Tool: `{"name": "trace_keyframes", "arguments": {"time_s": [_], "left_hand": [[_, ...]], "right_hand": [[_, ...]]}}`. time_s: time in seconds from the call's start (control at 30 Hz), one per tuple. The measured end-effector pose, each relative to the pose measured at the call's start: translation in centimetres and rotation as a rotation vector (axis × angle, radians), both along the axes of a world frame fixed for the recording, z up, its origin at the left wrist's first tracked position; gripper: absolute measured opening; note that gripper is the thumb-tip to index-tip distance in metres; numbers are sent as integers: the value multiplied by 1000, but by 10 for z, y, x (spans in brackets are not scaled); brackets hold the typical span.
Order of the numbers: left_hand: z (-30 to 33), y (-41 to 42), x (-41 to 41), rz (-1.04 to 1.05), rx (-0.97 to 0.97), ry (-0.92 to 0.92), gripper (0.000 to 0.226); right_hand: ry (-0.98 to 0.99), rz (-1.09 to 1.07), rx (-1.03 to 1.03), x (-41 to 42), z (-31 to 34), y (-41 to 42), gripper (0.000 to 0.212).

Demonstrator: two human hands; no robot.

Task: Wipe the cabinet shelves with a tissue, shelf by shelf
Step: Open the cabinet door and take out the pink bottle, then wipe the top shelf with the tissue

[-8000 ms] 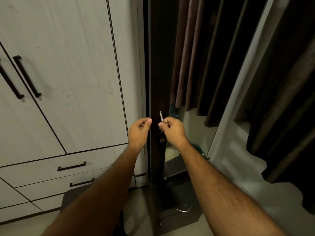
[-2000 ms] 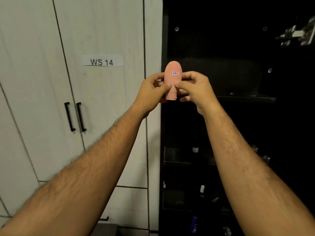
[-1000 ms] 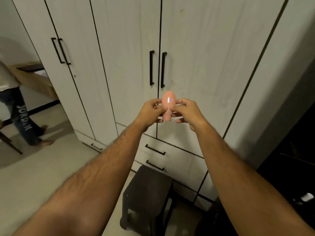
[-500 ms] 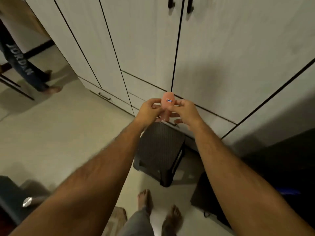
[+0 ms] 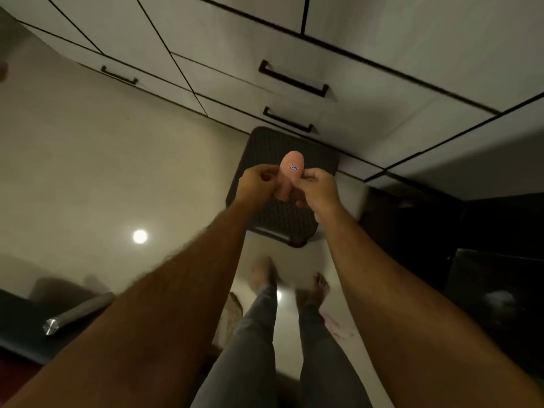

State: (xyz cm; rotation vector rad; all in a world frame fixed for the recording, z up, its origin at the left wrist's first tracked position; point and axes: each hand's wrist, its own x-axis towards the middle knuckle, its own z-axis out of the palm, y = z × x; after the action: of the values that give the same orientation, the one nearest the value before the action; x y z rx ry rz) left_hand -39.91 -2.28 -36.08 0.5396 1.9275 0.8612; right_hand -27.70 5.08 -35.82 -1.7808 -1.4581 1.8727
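I hold a small pink egg-shaped bottle (image 5: 291, 169) with a blue-and-white sticker between both hands, cap end down. My left hand (image 5: 257, 182) pinches its left side and my right hand (image 5: 316, 187) pinches its right side. The bottle hangs in the air above a dark woven stool (image 5: 321, 160). No tissue is in view. The dark open cabinet (image 5: 471, 225) shows only at the right edge, its shelves too dark to make out.
White wardrobe drawers with black handles (image 5: 294, 81) run across the top. Beige floor spreads to the left, with a light reflection (image 5: 139, 236). My bare feet (image 5: 290, 282) stand below the stool. A dark piece of furniture with a metal tube (image 5: 73, 315) sits lower left.
The view has swung from the open dark cabinet leftward and down to the floor. Both hands keep hold of the pink bottle, which now sits over the stool.
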Motion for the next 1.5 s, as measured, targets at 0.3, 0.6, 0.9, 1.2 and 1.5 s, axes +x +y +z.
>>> {"name": "trace_keyframes", "arguments": {"time_s": [0.3,0.6,0.9,1.2,1.5], "left_hand": [[-120,13,-3,-56,-113,-52,39],[-159,20,-3,-148,-157,-32,42],[-137,9,14,-128,-147,12,40],[-44,-14,75,-228,-98,52,48],[48,-39,183,-345,2,135,47]], "right_hand": [[-173,-69,-15,-14,-128,8,24],[-233,-56,1,-19,-181,13,27],[-186,-69,-8,11,-156,-5,33],[-205,-55,101,93,-59,-33,25],[-252,46,268,217,36,-62,26]]}}
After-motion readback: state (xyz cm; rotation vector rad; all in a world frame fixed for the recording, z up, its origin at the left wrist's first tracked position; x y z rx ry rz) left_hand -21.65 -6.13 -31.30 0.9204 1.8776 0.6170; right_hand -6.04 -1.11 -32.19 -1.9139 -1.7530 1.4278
